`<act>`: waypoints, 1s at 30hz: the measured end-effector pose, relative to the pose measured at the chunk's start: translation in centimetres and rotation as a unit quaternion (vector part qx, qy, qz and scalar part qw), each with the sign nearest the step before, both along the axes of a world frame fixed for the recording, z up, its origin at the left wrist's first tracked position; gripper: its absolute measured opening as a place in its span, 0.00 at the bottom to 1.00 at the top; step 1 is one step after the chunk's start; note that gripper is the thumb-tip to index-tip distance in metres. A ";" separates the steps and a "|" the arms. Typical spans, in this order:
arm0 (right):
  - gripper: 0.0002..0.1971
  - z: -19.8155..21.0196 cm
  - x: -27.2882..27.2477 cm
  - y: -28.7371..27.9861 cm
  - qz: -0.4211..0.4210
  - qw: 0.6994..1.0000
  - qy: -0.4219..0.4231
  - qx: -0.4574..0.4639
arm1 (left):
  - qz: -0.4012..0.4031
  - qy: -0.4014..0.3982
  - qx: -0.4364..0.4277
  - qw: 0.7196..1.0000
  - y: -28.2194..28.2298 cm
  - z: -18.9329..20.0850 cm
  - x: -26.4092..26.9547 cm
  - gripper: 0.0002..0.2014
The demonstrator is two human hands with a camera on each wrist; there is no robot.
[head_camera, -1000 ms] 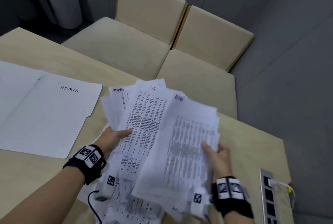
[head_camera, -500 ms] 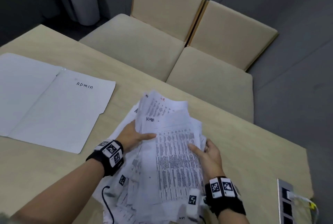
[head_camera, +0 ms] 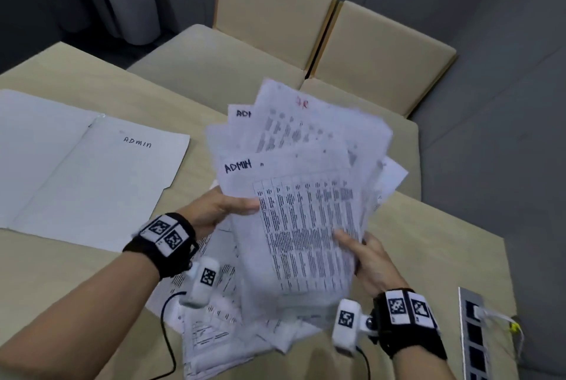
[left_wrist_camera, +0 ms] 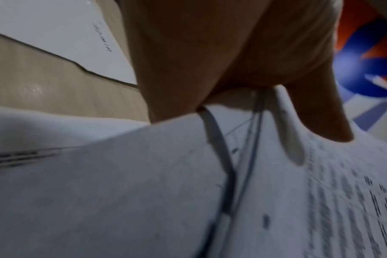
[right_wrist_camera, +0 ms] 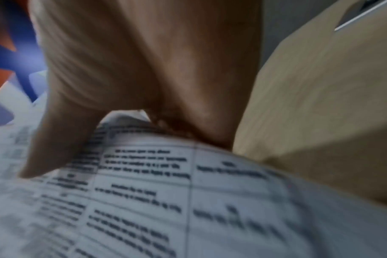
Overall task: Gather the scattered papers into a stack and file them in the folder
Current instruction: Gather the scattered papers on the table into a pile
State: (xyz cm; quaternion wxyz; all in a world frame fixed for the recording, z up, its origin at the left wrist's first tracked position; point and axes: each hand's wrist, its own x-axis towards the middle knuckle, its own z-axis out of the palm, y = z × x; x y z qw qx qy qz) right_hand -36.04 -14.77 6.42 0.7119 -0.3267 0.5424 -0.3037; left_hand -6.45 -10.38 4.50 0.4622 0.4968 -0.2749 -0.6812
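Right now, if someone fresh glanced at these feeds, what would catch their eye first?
The fanned, uneven bundle of printed papers held up in mid-frame, gripped at its left edge by the left hand and at its right edge by the right hand. Next, the open white folder marked ADMIN, lying flat on the table to the left. More sheets lie loose on the table under the bundle.

Bare table (head_camera: 196, 110) lies between the open folder (head_camera: 92, 171) and the fanned papers (head_camera: 306, 196); chairs (head_camera: 232, 52) crowd the far edge.
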 end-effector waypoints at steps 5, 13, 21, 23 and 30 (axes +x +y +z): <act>0.26 1.0 1.0 0.9 0.013 0.993 0.100 -0.067 | 0.000 -0.032 0.006 0.999 0.6 -0.9 -1.2 0.27; 0.27 9.0 -2.0 2.6 0.013 0.948 0.052 -0.314 | -0.051 -0.008 -0.159 0.986 1.9 9.0 0.2 0.25; 0.35 5.5 1.4 1.3 -0.005 0.968 0.073 -0.240 | -0.054 -0.113 -0.174 0.977 0.9 8.8 -1.8 0.30; 0.37 5.5 1.8 2.0 -0.018 0.962 0.115 -0.249 | -0.003 -0.129 -0.193 0.973 1.2 8.2 -1.8 0.27; 0.18 8.4 1.5 3.4 -0.009 0.927 0.048 -0.371 | 0.126 -0.108 -0.241 0.956 1.9 9.3 -1.4 0.09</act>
